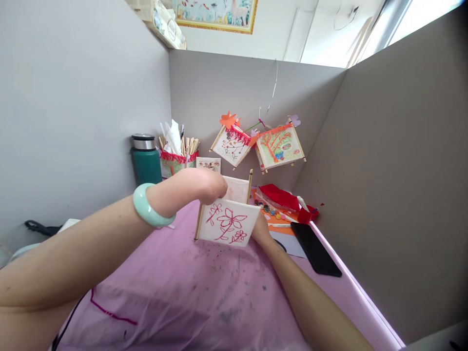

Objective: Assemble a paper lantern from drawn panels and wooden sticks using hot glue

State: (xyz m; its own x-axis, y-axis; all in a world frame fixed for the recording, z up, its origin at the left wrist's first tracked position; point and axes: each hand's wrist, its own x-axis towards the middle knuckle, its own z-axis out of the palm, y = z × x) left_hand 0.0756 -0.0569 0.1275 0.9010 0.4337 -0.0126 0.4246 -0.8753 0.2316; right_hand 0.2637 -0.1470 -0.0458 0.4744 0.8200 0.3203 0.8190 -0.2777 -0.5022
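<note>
A white fabric panel [231, 223] with red-drawn flowers stands tilted above the table, with a wooden stick along its left edge. Behind it rises another white panel [237, 189] with a stick at its right side; the two look like parts of one frame. My left hand [214, 186], a pale green bangle on its wrist, bends over the top left of the flower panel, its fingertips hidden inside. At the panel's right edge is my right hand [260, 227], its fingers hidden behind the fabric.
A purple cloth [204, 297] covers the table. A teal bottle [146, 163] and a stick holder [175, 163] stand back left. Decorated panels [281, 146] hang at the back. A black phone-like slab [316, 248] and red cloth [280, 197] lie right; a purple strip [113, 314] front left.
</note>
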